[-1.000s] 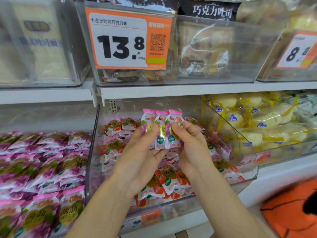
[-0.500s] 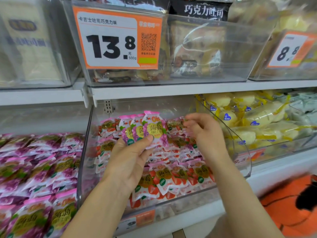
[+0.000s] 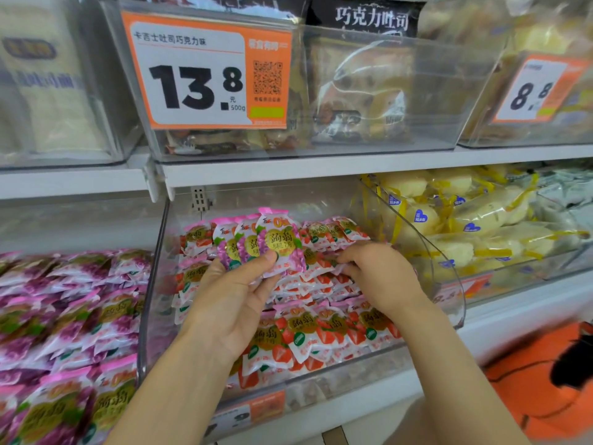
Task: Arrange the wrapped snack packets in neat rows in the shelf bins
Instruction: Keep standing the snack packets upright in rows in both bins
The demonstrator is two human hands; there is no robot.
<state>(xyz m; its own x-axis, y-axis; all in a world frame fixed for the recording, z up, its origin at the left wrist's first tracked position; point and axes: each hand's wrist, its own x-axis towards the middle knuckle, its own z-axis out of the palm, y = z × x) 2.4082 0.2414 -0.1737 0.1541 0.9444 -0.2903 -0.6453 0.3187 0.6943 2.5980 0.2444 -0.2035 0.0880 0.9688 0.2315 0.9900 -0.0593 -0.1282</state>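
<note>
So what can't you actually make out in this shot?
- Right fingertips: buried among the red packets; a grip can't be told.
- Packets behind the 13.8 tag: covered by it.
- Small print on the 8.8 tag: blurred.
- Purple packets, far left: motion-blurred, cut by the edge.

Bright, even shop lighting; wide-angle view, soft at the edges.
Glare was seen on the clear bin fronts (image 3: 378, 91); the purple packets (image 3: 64, 316) at left were blurred, and shelf lines were bowed.

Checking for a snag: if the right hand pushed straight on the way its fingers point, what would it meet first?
Probably the red packets in the clear bin; the right hand already seems to rest on them, fingers pointing left.
</note>
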